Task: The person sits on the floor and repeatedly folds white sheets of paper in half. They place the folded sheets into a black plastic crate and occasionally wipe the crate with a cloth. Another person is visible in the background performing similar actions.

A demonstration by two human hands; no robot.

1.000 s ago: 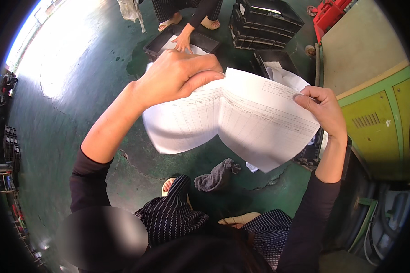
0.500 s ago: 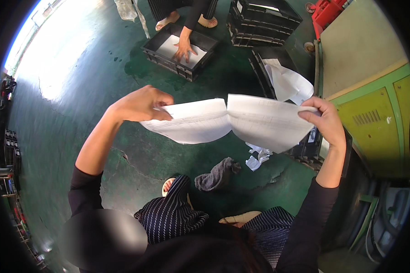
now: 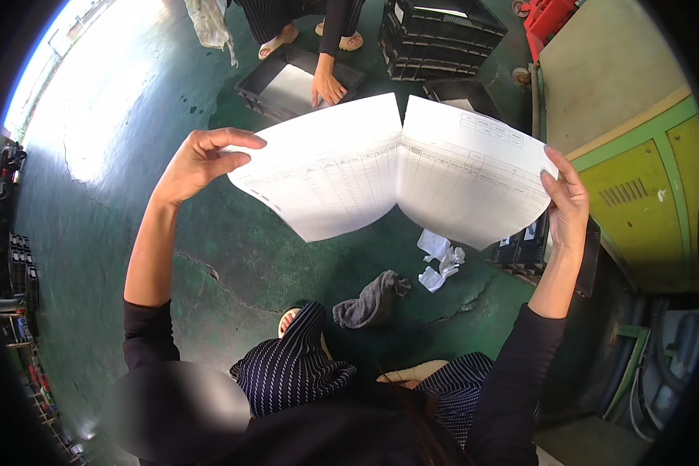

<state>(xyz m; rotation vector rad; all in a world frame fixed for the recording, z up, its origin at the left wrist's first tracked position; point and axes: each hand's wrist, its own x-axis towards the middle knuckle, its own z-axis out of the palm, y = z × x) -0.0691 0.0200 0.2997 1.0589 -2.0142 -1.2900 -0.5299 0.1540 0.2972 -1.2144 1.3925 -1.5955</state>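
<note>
Stretched out between my hands is a white paper sheet [image 3: 326, 175] printed with a table, bent along a crease down its middle. At the far edge a V-shaped notch parts its two halves; whether the paper is torn or only folded there, I cannot tell. My left hand [image 3: 206, 161] pinches the left edge between thumb and fingers. The right edge is gripped by my right hand [image 3: 565, 194], with its thumb on the near face. Below the paper, several crumpled paper scraps [image 3: 435, 268] and a grey cloth [image 3: 371, 300] lie on the floor.
Across from me, a co-worker's hand [image 3: 328, 84] reaches into a black crate [image 3: 256, 97] with white paper inside. Stacked black crates [image 3: 443, 46] stand at the far right, near a red wheeled device [image 3: 547, 23]. A yellow-green cabinet [image 3: 637, 186] borders the right side.
The paper has been raised and tilted, so more of its printed face shows. My left hand has shifted slightly left. The co-worker's hand has moved right within the crate.
</note>
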